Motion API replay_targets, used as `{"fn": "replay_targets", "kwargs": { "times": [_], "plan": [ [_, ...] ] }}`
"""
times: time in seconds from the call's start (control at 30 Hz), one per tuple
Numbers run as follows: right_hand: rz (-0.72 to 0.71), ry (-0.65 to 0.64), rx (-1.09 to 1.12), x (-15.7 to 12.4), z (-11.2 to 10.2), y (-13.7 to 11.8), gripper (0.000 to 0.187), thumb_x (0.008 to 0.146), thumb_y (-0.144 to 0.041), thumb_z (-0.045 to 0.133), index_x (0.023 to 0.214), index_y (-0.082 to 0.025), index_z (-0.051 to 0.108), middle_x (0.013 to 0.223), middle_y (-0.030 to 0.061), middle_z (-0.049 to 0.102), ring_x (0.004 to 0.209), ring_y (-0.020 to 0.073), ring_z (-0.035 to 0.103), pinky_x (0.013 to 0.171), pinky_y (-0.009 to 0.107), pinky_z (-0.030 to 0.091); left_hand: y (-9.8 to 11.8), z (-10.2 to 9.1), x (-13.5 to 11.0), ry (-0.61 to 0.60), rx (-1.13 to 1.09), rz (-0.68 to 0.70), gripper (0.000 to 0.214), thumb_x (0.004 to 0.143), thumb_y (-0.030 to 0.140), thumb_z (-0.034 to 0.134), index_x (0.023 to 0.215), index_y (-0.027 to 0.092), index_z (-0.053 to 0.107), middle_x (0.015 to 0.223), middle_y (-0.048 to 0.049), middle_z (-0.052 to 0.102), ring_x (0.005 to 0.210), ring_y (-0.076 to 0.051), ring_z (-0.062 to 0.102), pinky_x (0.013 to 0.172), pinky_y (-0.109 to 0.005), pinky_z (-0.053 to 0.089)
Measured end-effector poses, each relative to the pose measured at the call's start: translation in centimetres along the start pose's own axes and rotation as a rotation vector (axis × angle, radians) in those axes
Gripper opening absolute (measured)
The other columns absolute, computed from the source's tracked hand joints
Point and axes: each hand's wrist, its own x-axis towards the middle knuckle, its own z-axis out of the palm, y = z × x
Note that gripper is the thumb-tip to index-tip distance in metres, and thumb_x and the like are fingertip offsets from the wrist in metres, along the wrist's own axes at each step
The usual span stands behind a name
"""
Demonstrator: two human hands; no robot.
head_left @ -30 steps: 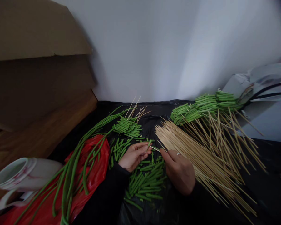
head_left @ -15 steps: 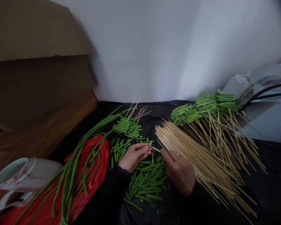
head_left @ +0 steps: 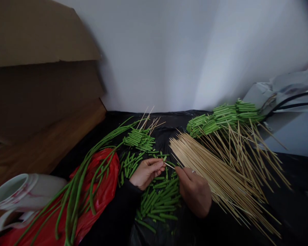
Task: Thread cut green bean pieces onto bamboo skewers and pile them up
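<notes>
My left hand (head_left: 147,172) is closed in a pinch on a short green bean piece (head_left: 164,158) held above a heap of cut bean pieces (head_left: 157,200). My right hand (head_left: 194,189), with a ring on one finger, pinches a thin bamboo skewer (head_left: 169,166) whose tip touches the left fingers. Just right of that hand a large fan of bare bamboo skewers (head_left: 220,174) lies on the black plastic sheet (head_left: 295,191).
Long uncut green beans (head_left: 92,164) lie over a red plastic bag (head_left: 102,191) at left. Finished bean skewers are stacked at the back (head_left: 140,138) and back right (head_left: 223,116). A white ceramic jug (head_left: 20,196), cardboard (head_left: 41,68) and a wall surround the area.
Both hands shifted slightly down and left with the view; the skewer tip stays at the bean piece in the left fingers. Nothing was picked up or let go.
</notes>
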Motion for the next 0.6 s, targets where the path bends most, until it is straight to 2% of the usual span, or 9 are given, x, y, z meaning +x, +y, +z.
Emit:
{"fn": "replay_targets", "kwargs": {
  "times": [0.23,0.6],
  "plan": [
    [0.014,-0.022,0.004,-0.11,0.13,-0.19,0.028,0.087,-0.006,0.039,0.098,-0.017,0.062,0.070,0.0010,0.056,0.061,0.0139,0.049,0.056,0.030,0.026,-0.40,0.43,-0.08,0.058,0.047,0.027,0.033,0.053,0.026,0.088,0.078,0.010,0.075,0.072,-0.0042,0.071,0.062,-0.007,0.063,0.059,-0.016,0.047],
    [0.064,-0.024,0.098,-0.26,0.27,-0.39,0.027,0.087,-0.006,0.040,0.096,-0.017,0.062,0.069,0.0006,0.055,0.061,0.0139,0.050,0.057,0.029,0.028,-0.13,0.47,-0.36,0.022,0.007,-0.024,0.033,0.050,0.027,0.089,0.075,0.010,0.074,0.069,-0.0039,0.071,0.057,-0.007,0.062,0.056,-0.014,0.047]
  ]
}}
